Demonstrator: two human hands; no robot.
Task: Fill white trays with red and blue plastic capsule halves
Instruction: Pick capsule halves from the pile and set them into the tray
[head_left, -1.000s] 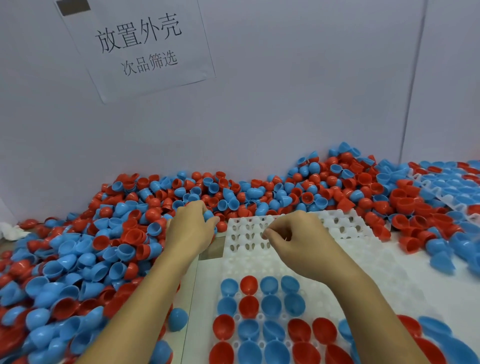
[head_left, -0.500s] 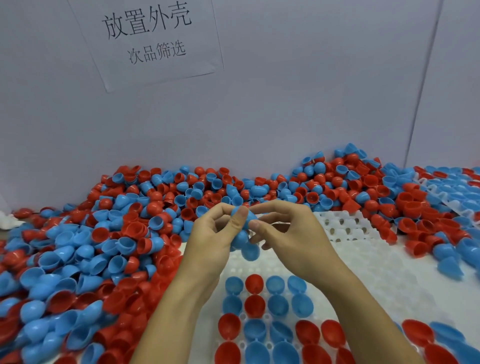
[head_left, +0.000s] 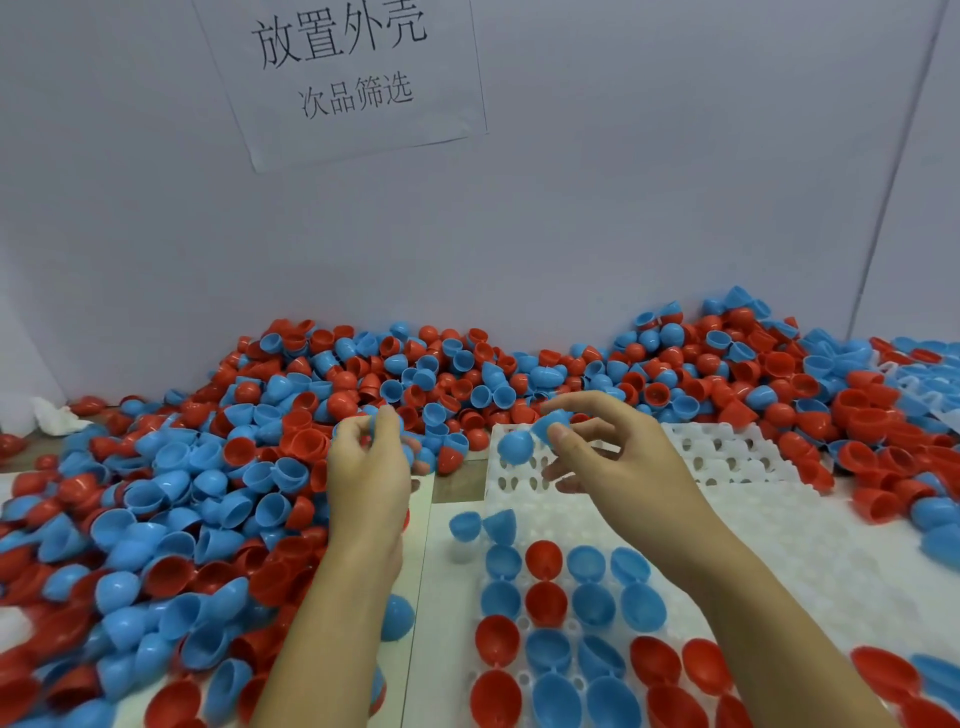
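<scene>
Between the two hands lies a strip of bare surface, where half a second ago they met over a cluster of blue halves. They have since drawn apart. The left hand has gone back over the near edge of the pile of red and blue capsule halves, fingers curled, thumb and fingertips pinching a blue piece that is mostly hidden. The right hand hovers above the far end of the white tray, its thumb and forefinger pinching a blue capsule half; its other fingers spread loosely. Another blue half sits just left of that pinch, and whether it is touching the tray or in the air cannot be told. Two loose blue halves lie at the tray's left edge, below the right hand.

Under the right forearm, the tray's near rows hold red and blue halves, cups up. Its rows beneath and beyond the right hand are unfilled. Left of the left hand the pile covers the surface out to the frame edge; beyond both hands it banks against the grey wall, under a paper sign. More halves crowd the tray's right side.
</scene>
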